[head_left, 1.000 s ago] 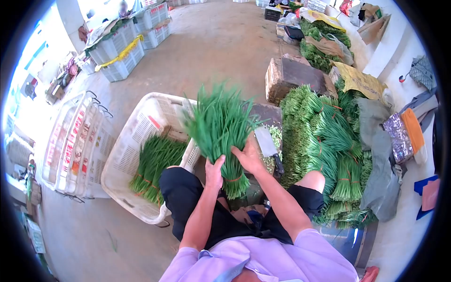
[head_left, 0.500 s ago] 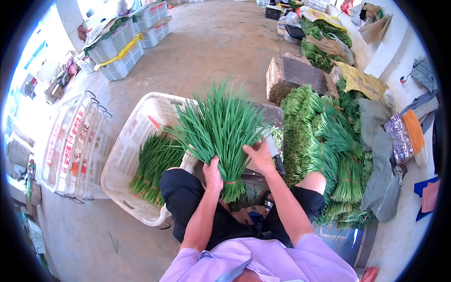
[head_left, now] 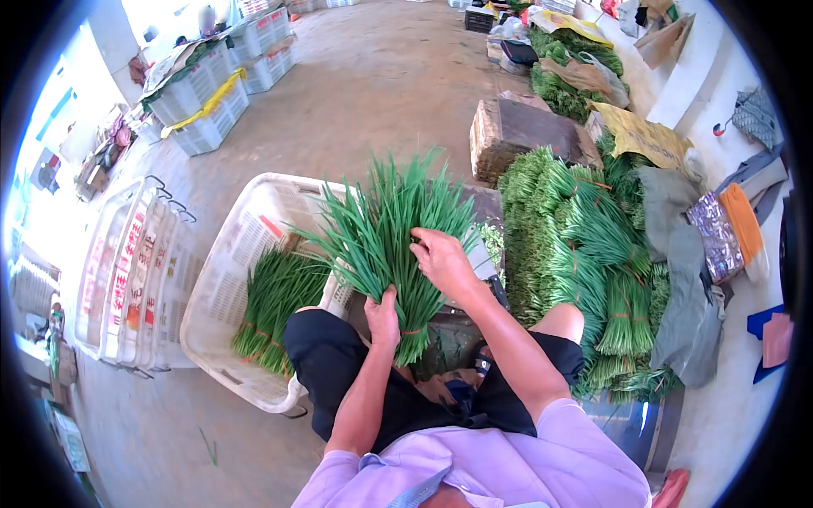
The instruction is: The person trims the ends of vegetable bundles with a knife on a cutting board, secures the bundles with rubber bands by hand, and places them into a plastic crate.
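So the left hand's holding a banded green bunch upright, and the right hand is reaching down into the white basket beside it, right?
Not quite: the head view shows the right hand up at the leaves of the bunch, not in the white basket. The left hand does hold that banded bunch upright.

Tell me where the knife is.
In the head view, the knife lies right of center, partly hidden, between the right hand and the piled green stalks.
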### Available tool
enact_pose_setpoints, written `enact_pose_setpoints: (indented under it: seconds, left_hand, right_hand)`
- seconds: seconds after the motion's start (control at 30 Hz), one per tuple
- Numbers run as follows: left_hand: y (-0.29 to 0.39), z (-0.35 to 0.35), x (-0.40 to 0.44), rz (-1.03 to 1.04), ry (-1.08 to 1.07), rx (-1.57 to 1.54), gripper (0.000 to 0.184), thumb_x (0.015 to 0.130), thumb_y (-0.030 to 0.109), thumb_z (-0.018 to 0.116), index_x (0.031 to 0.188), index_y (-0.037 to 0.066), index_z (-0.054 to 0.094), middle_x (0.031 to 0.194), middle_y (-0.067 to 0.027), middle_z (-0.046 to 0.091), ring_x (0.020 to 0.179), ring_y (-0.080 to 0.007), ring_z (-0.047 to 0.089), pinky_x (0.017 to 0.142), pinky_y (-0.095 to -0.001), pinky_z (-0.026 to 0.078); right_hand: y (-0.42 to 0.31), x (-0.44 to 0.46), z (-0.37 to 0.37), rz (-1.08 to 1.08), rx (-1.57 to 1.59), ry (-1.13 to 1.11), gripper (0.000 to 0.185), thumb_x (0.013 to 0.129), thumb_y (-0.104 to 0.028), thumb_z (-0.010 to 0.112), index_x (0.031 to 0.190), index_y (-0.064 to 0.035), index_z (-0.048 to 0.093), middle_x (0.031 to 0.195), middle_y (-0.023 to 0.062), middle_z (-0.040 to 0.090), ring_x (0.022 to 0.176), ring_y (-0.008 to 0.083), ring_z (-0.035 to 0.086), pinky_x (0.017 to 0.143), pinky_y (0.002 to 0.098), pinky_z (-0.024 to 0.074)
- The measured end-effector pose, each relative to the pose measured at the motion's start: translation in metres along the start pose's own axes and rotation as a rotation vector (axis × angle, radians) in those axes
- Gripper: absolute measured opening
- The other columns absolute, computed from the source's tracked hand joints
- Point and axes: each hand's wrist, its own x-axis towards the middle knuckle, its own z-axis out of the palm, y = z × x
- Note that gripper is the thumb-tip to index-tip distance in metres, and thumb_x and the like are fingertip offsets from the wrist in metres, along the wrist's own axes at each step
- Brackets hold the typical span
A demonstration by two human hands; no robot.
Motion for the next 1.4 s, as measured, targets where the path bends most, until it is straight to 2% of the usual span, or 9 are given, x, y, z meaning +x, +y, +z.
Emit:
enact_pose_setpoints:
  seconds: [0.23, 0.3, 0.4, 0.57, 0.8, 1.03, 1.13, 1.2, 1.4]
  left_hand:
    - [-0.002, 0.002, 0.001, -0.024, -0.035, 0.015, 0.025, 0.093, 0.010, 0.065, 0.116, -0.001, 0.065, 0.109, -0.0027, 0.067, 0.095, -0.0126, 0.061, 0.088, -0.0293, 0.047]
    - [-0.003, 0.004, 0.001, -0.010, -0.027, 0.027, 0.026, 0.093, 0.010, 0.065, 0.116, -0.001, 0.066, 0.108, -0.0022, 0.067, 0.094, -0.0121, 0.060, 0.087, -0.0290, 0.047]
    - [-0.004, 0.002, 0.002, 0.011, -0.009, 0.042, 0.027, 0.093, 0.010, 0.064, 0.117, -0.001, 0.066, 0.108, -0.0017, 0.068, 0.093, -0.0114, 0.060, 0.087, -0.0285, 0.047]
    - [0.002, 0.007, 0.000, -0.042, -0.004, 0.011, 0.021, 0.093, 0.010, 0.064, 0.112, 0.001, 0.067, 0.103, -0.0013, 0.068, 0.090, -0.0111, 0.061, 0.083, -0.0289, 0.047]
    - [-0.005, 0.002, 0.001, -0.084, 0.028, -0.073, 0.016, 0.095, 0.009, 0.063, 0.110, 0.004, 0.066, 0.100, -0.0015, 0.068, 0.088, -0.0121, 0.063, 0.078, -0.0285, 0.052]
    - [-0.002, 0.002, 0.001, -0.098, 0.004, -0.141, 0.018, 0.096, 0.010, 0.063, 0.112, 0.004, 0.064, 0.102, -0.0027, 0.067, 0.088, -0.0129, 0.064, 0.078, -0.0291, 0.052]
    - [0.000, 0.002, 0.000, -0.083, 0.003, -0.167, 0.020, 0.095, 0.012, 0.064, 0.113, 0.002, 0.064, 0.104, -0.0016, 0.066, 0.089, -0.0109, 0.060, 0.080, -0.0290, 0.049]
    - [0.002, 0.002, 0.001, -0.103, 0.015, -0.174, 0.021, 0.096, 0.013, 0.064, 0.114, 0.003, 0.064, 0.104, -0.0014, 0.066, 0.089, -0.0110, 0.060, 0.080, -0.0292, 0.049]
    - [0.004, 0.004, 0.003, -0.133, 0.060, -0.197, 0.023, 0.095, 0.013, 0.063, 0.115, 0.003, 0.063, 0.107, -0.0026, 0.066, 0.091, -0.0136, 0.062, 0.082, -0.0306, 0.050]
  right_hand:
    - [-0.013, -0.002, -0.011, 0.207, 0.262, -0.104, 0.016, 0.094, -0.008, 0.064, 0.104, 0.0041, 0.066, 0.088, 0.0174, 0.068, 0.071, 0.0257, 0.070, 0.066, 0.0371, 0.0577]
    - [-0.003, -0.002, -0.006, 0.380, 0.543, -0.093, 0.011, 0.098, -0.008, 0.061, 0.100, 0.0017, 0.065, 0.082, 0.0097, 0.066, 0.065, 0.0139, 0.066, 0.057, 0.0299, 0.0569]
    - [0.012, 0.009, -0.023, 0.476, 1.352, 0.246, 0.006, 0.100, -0.009, 0.057, 0.099, -0.0049, 0.061, 0.078, 0.0053, 0.065, 0.060, 0.0135, 0.065, 0.057, 0.0271, 0.0598]
    - [0.000, -0.037, 0.001, 0.402, 0.663, -0.301, 0.010, 0.097, -0.008, 0.061, 0.092, -0.0001, 0.064, 0.075, 0.0059, 0.068, 0.064, 0.0122, 0.068, 0.059, 0.0251, 0.0581]
    - [0.022, -0.073, 0.059, 0.080, -0.074, -0.118, 0.014, 0.088, -0.010, 0.070, 0.088, 0.0038, 0.066, 0.082, 0.0173, 0.070, 0.067, 0.0309, 0.068, 0.062, 0.0389, 0.0550]
    - [0.019, -0.072, 0.064, 0.082, -0.059, -0.020, 0.015, 0.083, -0.012, 0.072, 0.081, 0.0006, 0.064, 0.082, 0.0197, 0.068, 0.079, 0.0396, 0.066, 0.070, 0.0461, 0.0548]
    - [0.022, -0.076, 0.059, 0.077, 0.059, -0.009, 0.012, 0.085, -0.009, 0.073, 0.084, 0.0016, 0.067, 0.078, 0.0163, 0.068, 0.071, 0.0317, 0.068, 0.065, 0.0404, 0.0553]
    - [0.023, -0.081, 0.058, 0.391, 0.388, -0.128, 0.013, 0.089, -0.009, 0.073, 0.095, 0.0014, 0.070, 0.078, 0.0083, 0.070, 0.067, 0.0152, 0.068, 0.062, 0.0288, 0.0556]
    - [0.026, -0.094, 0.061, 0.420, 0.531, -0.067, 0.010, 0.093, -0.010, 0.072, 0.094, -0.0001, 0.071, 0.080, 0.0039, 0.071, 0.071, 0.0103, 0.068, 0.064, 0.0258, 0.0558]
